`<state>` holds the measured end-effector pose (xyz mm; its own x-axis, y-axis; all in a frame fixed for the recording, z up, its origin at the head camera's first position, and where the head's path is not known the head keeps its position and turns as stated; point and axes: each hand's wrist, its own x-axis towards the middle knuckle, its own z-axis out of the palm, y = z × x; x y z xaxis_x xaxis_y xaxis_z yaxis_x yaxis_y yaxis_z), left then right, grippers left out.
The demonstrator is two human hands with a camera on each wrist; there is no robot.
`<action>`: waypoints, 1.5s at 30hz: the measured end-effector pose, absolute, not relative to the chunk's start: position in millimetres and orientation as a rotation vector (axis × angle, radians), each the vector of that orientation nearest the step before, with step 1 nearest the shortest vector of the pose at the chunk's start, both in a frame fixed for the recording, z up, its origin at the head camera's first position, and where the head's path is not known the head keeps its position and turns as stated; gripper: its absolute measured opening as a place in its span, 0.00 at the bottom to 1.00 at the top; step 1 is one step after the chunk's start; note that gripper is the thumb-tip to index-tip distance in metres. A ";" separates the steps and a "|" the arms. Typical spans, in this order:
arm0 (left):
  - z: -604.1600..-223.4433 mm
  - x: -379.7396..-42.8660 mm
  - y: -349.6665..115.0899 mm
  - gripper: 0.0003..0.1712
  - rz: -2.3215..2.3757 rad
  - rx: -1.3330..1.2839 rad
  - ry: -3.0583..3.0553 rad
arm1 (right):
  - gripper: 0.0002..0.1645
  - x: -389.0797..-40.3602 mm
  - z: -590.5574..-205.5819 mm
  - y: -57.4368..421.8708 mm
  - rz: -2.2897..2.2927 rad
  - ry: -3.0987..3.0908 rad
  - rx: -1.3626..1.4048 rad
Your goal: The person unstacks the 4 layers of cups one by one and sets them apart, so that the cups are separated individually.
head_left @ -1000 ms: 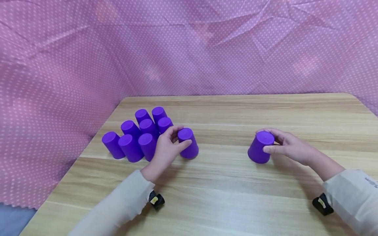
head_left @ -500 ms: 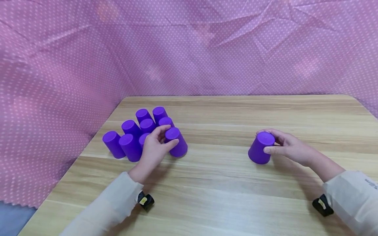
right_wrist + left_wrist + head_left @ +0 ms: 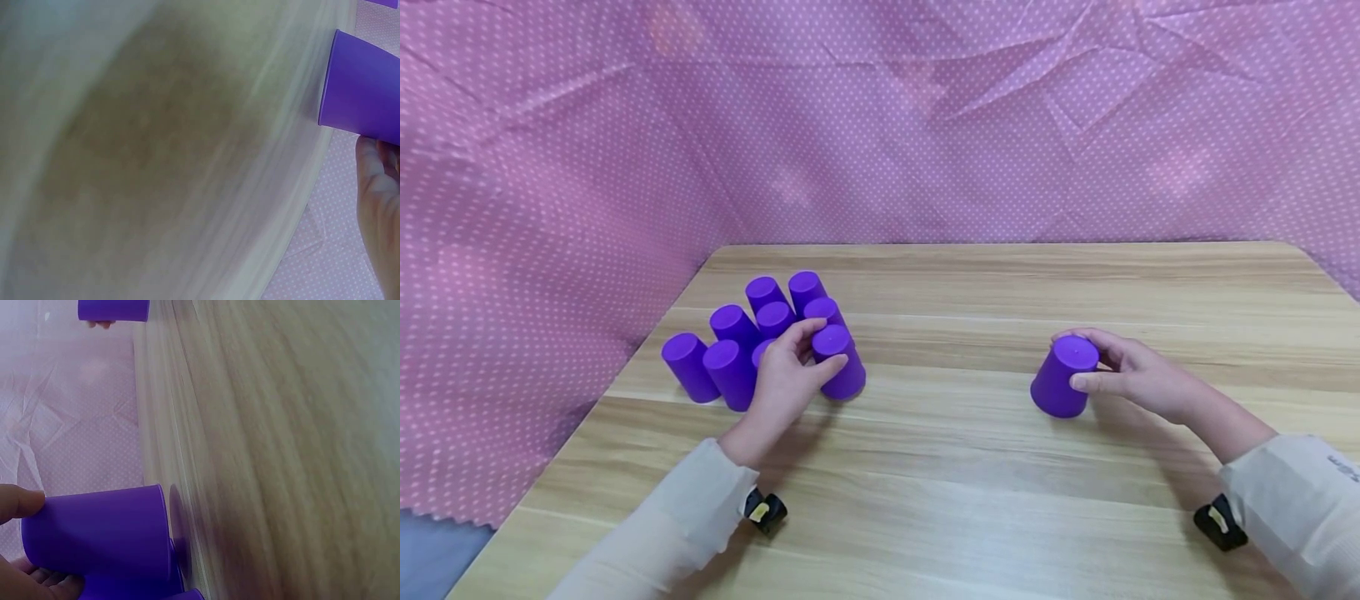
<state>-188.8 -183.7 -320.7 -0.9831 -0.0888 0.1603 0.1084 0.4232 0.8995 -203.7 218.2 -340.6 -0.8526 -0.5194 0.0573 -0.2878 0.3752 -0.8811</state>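
Observation:
My left hand (image 3: 790, 371) grips an upside-down purple plastic cup (image 3: 838, 367), thumb on the near side and fingers round the far side. In the left wrist view that cup (image 3: 94, 534) has its rim close over the tabletop. It stands at the right end of a group's front row, and my hand partly hides the cup (image 3: 760, 352) beside it. Well to the right, my right hand (image 3: 1142, 379) holds another upside-down purple cup (image 3: 1063, 379) near its closed end. The right wrist view shows this cup (image 3: 362, 87) with fingers (image 3: 372, 156) underneath.
Several more upside-down purple cups stand in close rows at the left, among them a front-left cup (image 3: 688, 367) and a back cup (image 3: 806, 292). The wooden table (image 3: 955, 492) ends at a pink dotted cloth (image 3: 925, 125) behind and left.
My left hand has moved left with its cup, bringing it up against the group and covering more of the neighbouring cup. The right hand and its cup have stayed put.

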 end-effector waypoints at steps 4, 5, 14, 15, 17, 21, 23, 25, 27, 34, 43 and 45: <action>-319.9 -188.6 -182.9 0.32 -1.563 0.002 -2.509 | 0.28 -203.8 -340.9 218.4 -1.471 2.404 -0.720; -319.6 -188.5 -182.6 0.32 -1.556 0.005 -2.512 | 0.28 -203.8 -340.9 218.5 -1.471 2.404 -0.720; -319.4 -187.8 -180.3 0.31 -1.514 0.042 -2.541 | 0.28 -204.2 -341.4 218.7 -1.468 2.407 -0.712; -319.4 -187.9 -180.1 0.31 -1.509 0.044 -2.545 | 0.28 -204.2 -341.5 218.7 -1.468 2.408 -0.714; -319.4 -188.2 -179.7 0.31 -1.498 0.052 -2.557 | 0.28 -204.2 -341.6 218.7 -1.470 2.407 -0.717; -318.8 -188.8 -179.1 0.31 -1.478 0.069 -2.582 | 0.28 -204.6 -342.0 218.7 -1.474 2.408 -0.729; -318.5 -189.0 -179.1 0.31 -1.470 0.072 -2.589 | 0.28 -205.0 -342.2 218.7 -1.478 2.405 -0.741; -318.3 -189.1 -179.1 0.31 -1.461 0.076 -2.596 | 0.28 -205.6 -342.6 218.8 -1.484 2.402 -0.757; -318.4 -189.1 -179.2 0.31 -1.456 0.080 -2.603 | 0.28 -206.1 -342.8 219.0 -1.488 2.401 -0.771; -319.7 -189.4 -180.5 0.30 -1.442 0.081 -2.596 | 0.29 -207.2 -341.4 217.6 -1.454 2.411 -0.737; -319.5 -190.5 -179.0 0.30 -1.439 0.094 -2.610 | 0.29 -206.8 -338.8 219.9 -1.432 2.411 -0.735; -319.1 -190.7 -179.2 0.29 -1.439 0.086 -2.610 | 0.29 -207.0 -338.2 220.3 -1.418 2.425 -0.730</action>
